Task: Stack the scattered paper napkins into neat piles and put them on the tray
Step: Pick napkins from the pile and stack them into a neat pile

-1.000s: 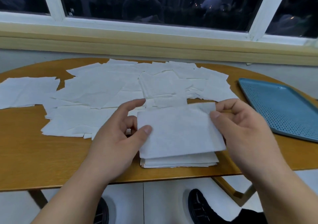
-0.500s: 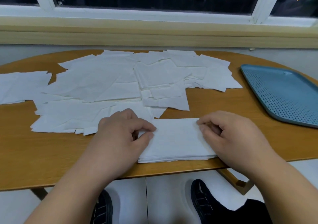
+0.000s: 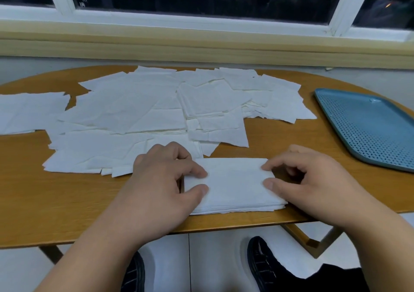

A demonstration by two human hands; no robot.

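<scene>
Head camera looks down on both my hands at a stack of napkins [image 3: 235, 188], which lies flat on the wooden table [image 3: 67, 202] close to its near edge. My left hand [image 3: 161, 179] is curled over the stack's left end, with the tips of thumb and forefinger on the top sheet. My right hand [image 3: 313, 184] is curled at the right end the same way, thumb and forefinger tips on the paper and the other fingers tucked in beside the edge, so I clamp the stack from both ends. Beyond it the loose napkins [image 3: 139, 112] lie spread and overlapping across the middle of the table, some reaching the far left. A blue perforated tray [image 3: 369, 130] sits to the right, apart from the stack, with no napkins on the part in view. Under the table edge my dark shoes [image 3: 262, 267] show.
</scene>
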